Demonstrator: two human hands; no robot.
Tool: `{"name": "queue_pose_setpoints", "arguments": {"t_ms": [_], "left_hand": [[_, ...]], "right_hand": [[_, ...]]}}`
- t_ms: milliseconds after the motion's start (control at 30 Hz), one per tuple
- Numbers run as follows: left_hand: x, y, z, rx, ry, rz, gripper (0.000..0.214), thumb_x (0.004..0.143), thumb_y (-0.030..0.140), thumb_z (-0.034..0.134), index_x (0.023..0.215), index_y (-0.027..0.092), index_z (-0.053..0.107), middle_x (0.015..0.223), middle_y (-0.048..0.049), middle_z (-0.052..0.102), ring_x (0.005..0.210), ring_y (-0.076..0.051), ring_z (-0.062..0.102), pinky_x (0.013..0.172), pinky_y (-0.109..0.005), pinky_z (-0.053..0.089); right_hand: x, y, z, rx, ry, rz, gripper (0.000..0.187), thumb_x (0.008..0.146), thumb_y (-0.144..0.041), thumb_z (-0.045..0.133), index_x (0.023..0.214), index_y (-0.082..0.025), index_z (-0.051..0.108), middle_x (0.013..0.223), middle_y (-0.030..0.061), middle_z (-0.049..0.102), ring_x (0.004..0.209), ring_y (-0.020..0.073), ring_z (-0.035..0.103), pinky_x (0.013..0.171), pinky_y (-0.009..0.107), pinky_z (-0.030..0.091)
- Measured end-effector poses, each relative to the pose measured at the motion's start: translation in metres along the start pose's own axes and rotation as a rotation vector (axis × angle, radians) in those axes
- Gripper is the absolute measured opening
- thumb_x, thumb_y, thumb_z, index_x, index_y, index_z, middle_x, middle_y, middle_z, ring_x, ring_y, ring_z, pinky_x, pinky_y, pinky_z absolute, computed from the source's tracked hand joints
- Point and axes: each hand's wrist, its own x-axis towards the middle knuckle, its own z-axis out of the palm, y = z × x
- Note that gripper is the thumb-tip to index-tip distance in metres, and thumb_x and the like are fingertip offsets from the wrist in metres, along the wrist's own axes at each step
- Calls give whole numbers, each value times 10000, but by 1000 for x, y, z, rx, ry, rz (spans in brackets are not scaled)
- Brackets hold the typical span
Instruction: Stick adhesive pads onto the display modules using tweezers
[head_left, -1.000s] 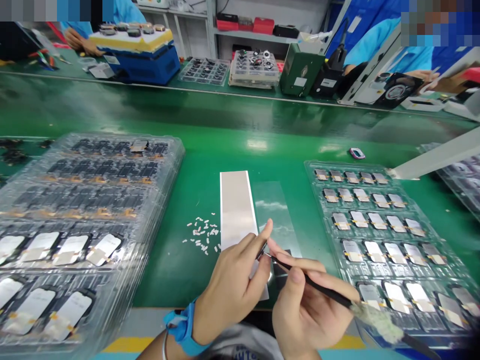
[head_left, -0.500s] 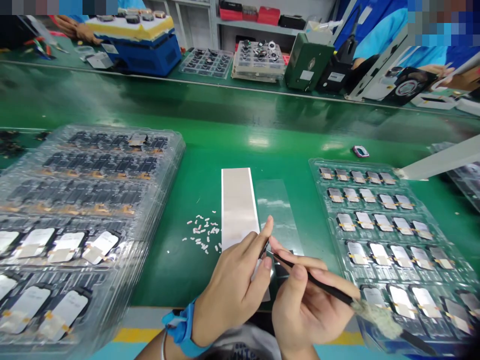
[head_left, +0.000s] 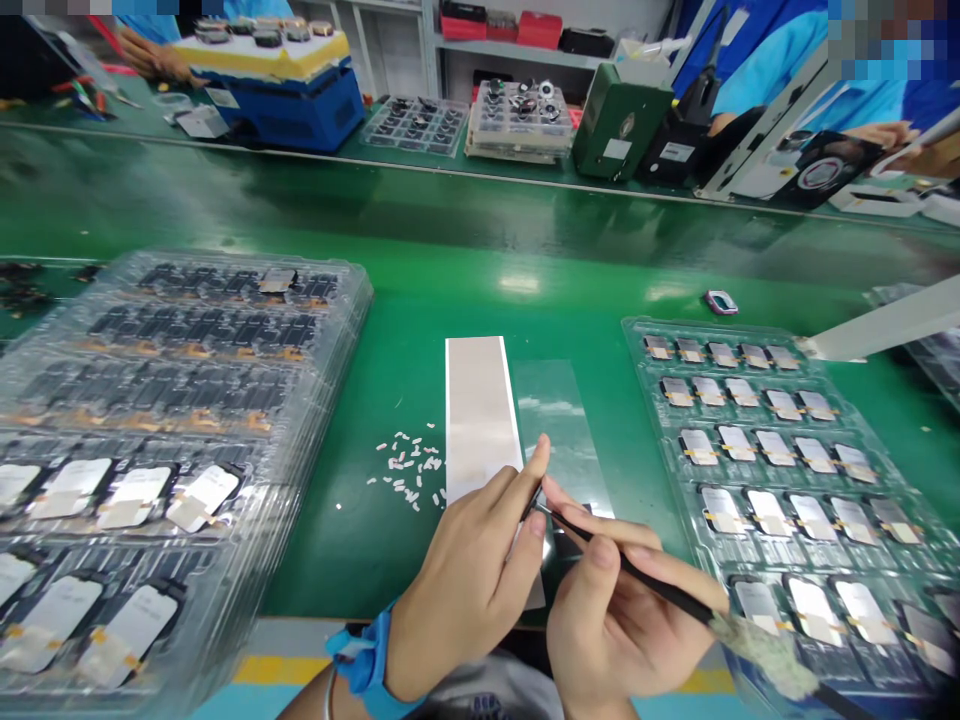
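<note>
My left hand [head_left: 469, 580] pinches a small dark part between thumb and forefinger above the near end of a long pale strip [head_left: 480, 410]; the part is mostly hidden by my fingers. My right hand [head_left: 615, 620] grips black tweezers [head_left: 637, 575], their tips touching the pinched part at my left fingertips. The tweezers' rear end is wrapped in pale fuzzy padding. A clear film sheet [head_left: 562, 430] lies just right of the strip. A blue band circles my left wrist.
Stacked clear trays [head_left: 150, 400] of small screen parts stand at left, another filled tray [head_left: 780, 470] at right. Tiny white scraps [head_left: 409, 470] lie left of the strip. A small pink item [head_left: 721, 302] lies beyond. Other people, boxes and equipment line the far bench.
The hands stay locked together over the strip's near end, tweezers at the pinched part. The view shifted slightly; nothing was let go or picked up.
</note>
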Motion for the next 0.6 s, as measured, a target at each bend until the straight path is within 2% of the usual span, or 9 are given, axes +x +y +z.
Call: {"name": "queue_pose_setpoints", "arguments": {"t_ms": [233,600], "left_hand": [[1,0,0,-36,12,27,543,1043,209,306,1579,248,227,1169,-78,635,995,-203,625,965,-393,531],[1,0,0,-39,-3,-12,542,1047,245,304,1582,261,221,1115,-82,617,963,-217,619,927,-413,536]], "right_hand": [[-1,0,-2,-24,9,14,241,920,-38,555,1048,-225,472,892,44,719,797,221,744,707,470,674],[0,0,1,43,4,1,267,912,11,522,1059,-209,497,894,46,720,811,208,743,742,429,678]]}}
